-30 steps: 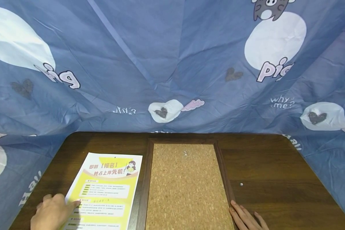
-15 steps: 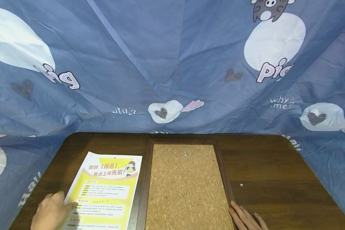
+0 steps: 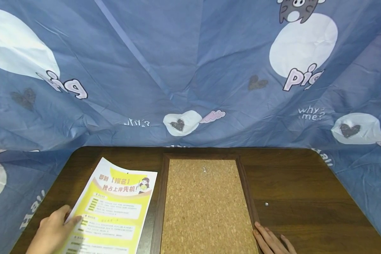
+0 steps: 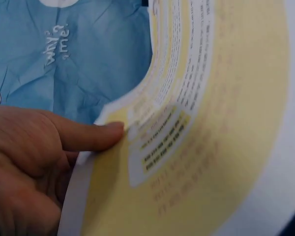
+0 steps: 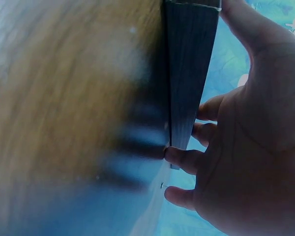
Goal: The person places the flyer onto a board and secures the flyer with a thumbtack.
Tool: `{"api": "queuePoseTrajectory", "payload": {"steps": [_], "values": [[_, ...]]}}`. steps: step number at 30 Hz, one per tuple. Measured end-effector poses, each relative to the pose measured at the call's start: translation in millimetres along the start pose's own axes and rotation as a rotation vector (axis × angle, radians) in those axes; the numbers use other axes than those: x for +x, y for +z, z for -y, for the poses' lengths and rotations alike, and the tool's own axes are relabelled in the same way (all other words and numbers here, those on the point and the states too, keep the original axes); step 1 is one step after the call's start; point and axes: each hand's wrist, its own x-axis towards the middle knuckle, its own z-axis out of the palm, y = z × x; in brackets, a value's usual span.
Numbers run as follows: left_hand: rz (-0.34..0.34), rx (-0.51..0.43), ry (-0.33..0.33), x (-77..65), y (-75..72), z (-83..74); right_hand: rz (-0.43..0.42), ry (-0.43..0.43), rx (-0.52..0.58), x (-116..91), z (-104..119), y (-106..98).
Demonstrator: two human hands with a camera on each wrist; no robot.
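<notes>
The sheet [image 3: 114,208] lies left of the board [image 3: 206,211], a narrow strip of table [image 3: 298,183] showing between them. Its long axis runs near to far, roughly alongside the board's own, and its printed heading is at the end level with the board's far part. The near ends of both sheet and board fall outside the head view.

The left hand [image 3: 52,229] is much the nearer to the sheet. It pinches the edge farthest from the board, thumb [image 4: 101,137] on the printed face and the other fingers mostly hidden beneath. That side is raised and the sheet bows, as the left wrist view shows, while the side next to the board sits lower. So the relation that matters is sideways: the board is to the right of both sheet and left hand.

The right hand [image 3: 271,241] is across the board from the sheet, at the right side of the frame [image 3: 246,187]. Its fingers are loosely extended, tips resting against that side; it holds no sheet. A clear pin [image 3: 204,169] shows near the board's far end, and a small stud [image 3: 266,204] lies right of the board.
</notes>
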Motion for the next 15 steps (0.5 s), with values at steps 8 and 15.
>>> {"api": "queuePoseTrajectory", "payload": {"steps": [8, 15], "values": [[0.064, -0.093, -0.028, 3.1, -5.7, -0.9, 0.013, 0.004, 0.007, 0.3, 0.9, -2.4], [0.076, -0.248, -0.081, 2.4, -9.2, -2.8, 0.018, 0.009, 0.01, 0.2, 1.0, -2.8]]}}
